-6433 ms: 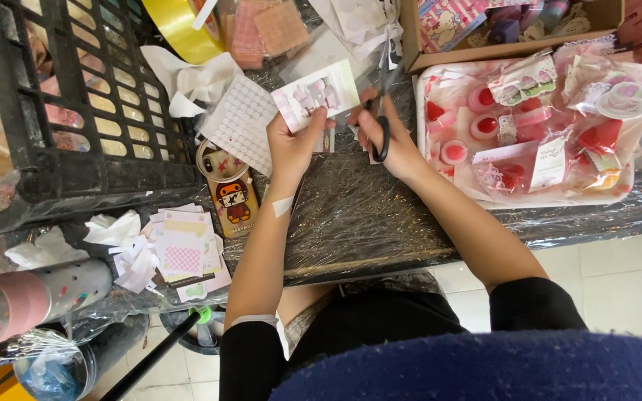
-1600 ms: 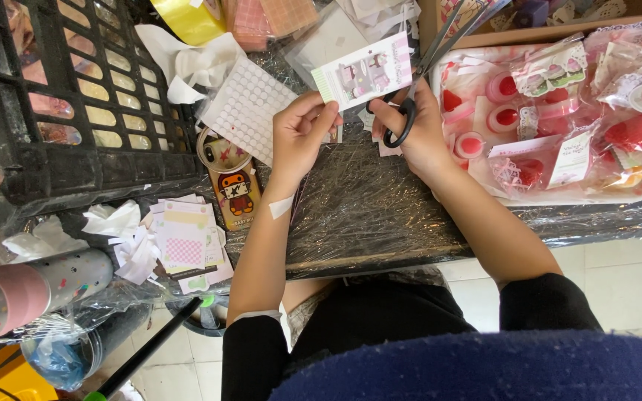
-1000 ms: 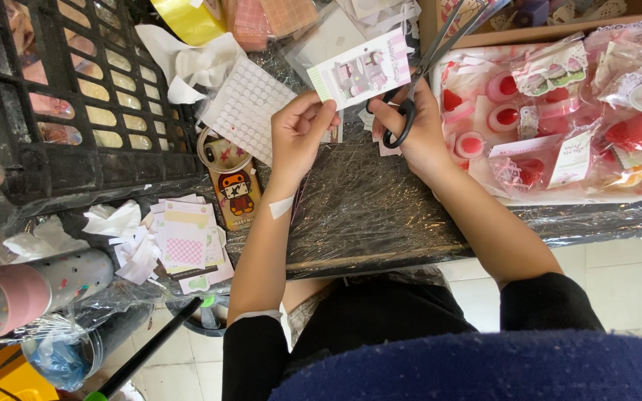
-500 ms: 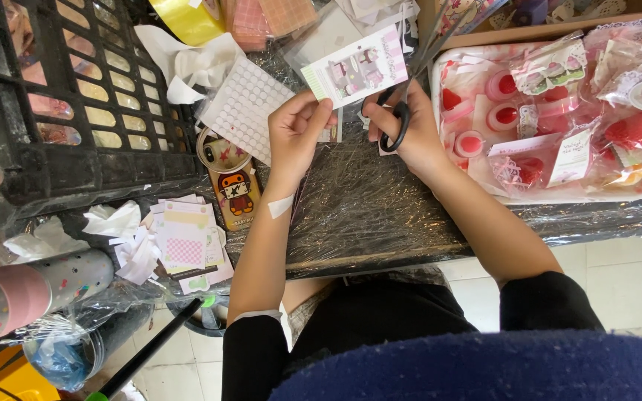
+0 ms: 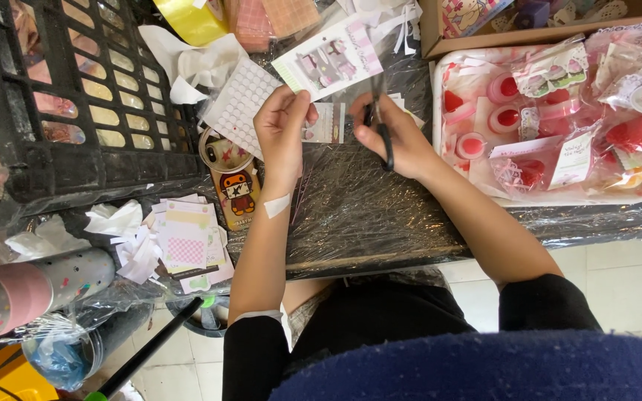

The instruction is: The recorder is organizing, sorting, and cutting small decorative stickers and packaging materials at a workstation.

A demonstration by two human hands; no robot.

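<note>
Sticker card (image 5: 328, 58), white with pink and purple pictures and a green end stripe, is held up tilted in the upper middle of the frame, above the wrapped table.

Black plastic crate (image 5: 46, 96) fills the upper left. A film-covered table top (image 5: 365, 208) is spread across the centre. A white tray (image 5: 551, 197) of pink and red packaged items is set at the upper right, with a cardboard box (image 5: 499, 41) just behind it. A metal flask with a pink band (image 5: 31, 293) is lying at the lower left. A dotted white sheet (image 5: 243, 100) lies just left of the hands, and a phone case with a cartoon figure (image 5: 233, 182) just below it. A stack of small paper cards (image 5: 183, 241) is seen at the left centre.

Left hand (image 5: 282, 134): the card's lower edge is pinched between thumb and curled fingers. Right hand (image 5: 394, 134): fingers are closed through the handles of black scissors (image 5: 382, 122); the blades are blurred, so their state cannot be told. A small printed slip (image 5: 327, 123) is seen between the two hands.
</note>
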